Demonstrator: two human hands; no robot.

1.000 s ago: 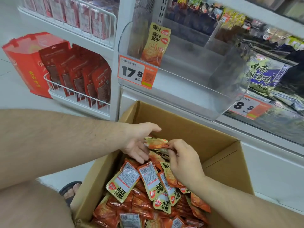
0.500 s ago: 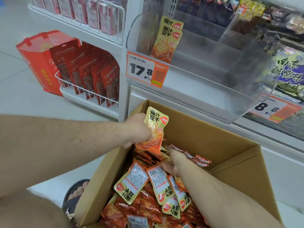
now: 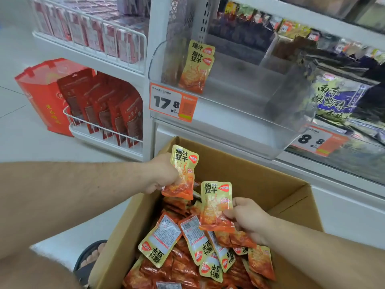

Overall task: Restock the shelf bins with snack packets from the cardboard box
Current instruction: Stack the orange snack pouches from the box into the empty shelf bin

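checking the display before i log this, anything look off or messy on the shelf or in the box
Nothing looks damaged or spilled. The clear shelf bin is nearly bare, with only two snack packets upright at its left end. The packets in the cardboard box lie jumbled, some face down. The left hand and right hand each hold a packet.

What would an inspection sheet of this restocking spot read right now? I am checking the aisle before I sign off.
Surface: pale tiled floor; the cardboard box stands open below the shelf.
Job's things: box heaped with snack packets; clear shelf bin holds two upright packets at its left end.
Clutter: red carton on the floor beside a wire basket of red packs.
Hands: left hand grips one packet; right hand pinches another, both above the box.
Cables: nothing seen.
Surroundings: price tag 17.8 on the bin; neighbouring bin stocked with dark packs.
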